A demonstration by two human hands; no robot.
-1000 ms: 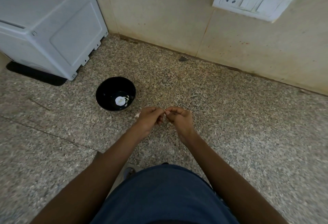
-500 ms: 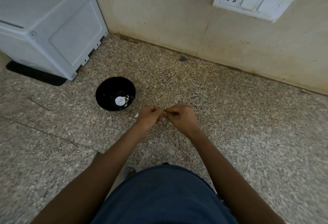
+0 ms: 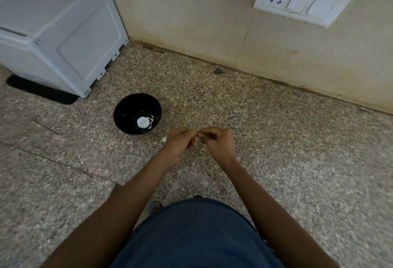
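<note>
1. Head view: left hand [image 3: 178, 145] and right hand [image 3: 217, 142] both pinch a pale clove [image 3: 197, 138] with curled fingertips, above the speckled counter [image 3: 276, 150], near the black bowl [image 3: 125, 109].
2. The step looks like peeling. The next move calls for stripping off the skin and dropping the clove into the bowl.

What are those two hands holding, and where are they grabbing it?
Left hand and right hand pinch a tiny pale piece from opposite sides with their fingertips; too small to name.
</note>
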